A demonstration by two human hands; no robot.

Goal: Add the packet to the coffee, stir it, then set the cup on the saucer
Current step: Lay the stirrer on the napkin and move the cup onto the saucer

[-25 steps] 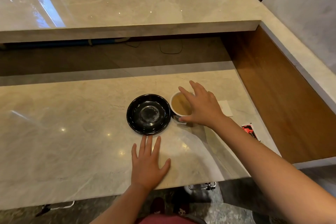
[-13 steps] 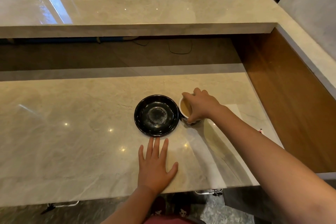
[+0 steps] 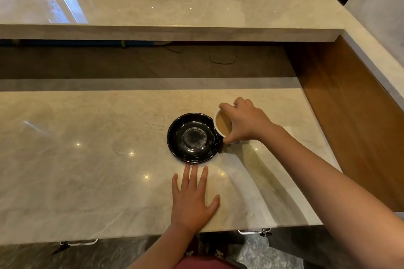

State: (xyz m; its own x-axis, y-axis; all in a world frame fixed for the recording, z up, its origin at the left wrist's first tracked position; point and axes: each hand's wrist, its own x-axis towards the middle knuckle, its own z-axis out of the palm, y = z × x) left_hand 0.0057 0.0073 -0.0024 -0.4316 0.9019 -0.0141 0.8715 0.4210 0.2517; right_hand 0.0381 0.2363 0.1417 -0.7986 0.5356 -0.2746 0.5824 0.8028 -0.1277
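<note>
A white cup (image 3: 223, 125) of light brown coffee stands at the right edge of a black saucer (image 3: 193, 137) on the marble counter. My right hand (image 3: 242, 122) wraps the cup from above and the right, with fingers over the far rim and thumb at the near side. The cup leans slightly toward the saucer, its rim over the saucer's edge. The saucer holds nothing. My left hand (image 3: 192, 199) lies flat on the counter just in front of the saucer, fingers spread. No packet or stirrer shows clearly.
A white paper slip (image 3: 286, 130) lies on the counter behind my right forearm. A raised marble shelf (image 3: 175, 2) runs across the back, and a wooden side panel (image 3: 349, 116) closes the right. The counter's front edge (image 3: 109, 236) is near my body.
My right hand has shut around the cup and brought it left, up against the saucer's rim. My left hand stays flat on the counter.
</note>
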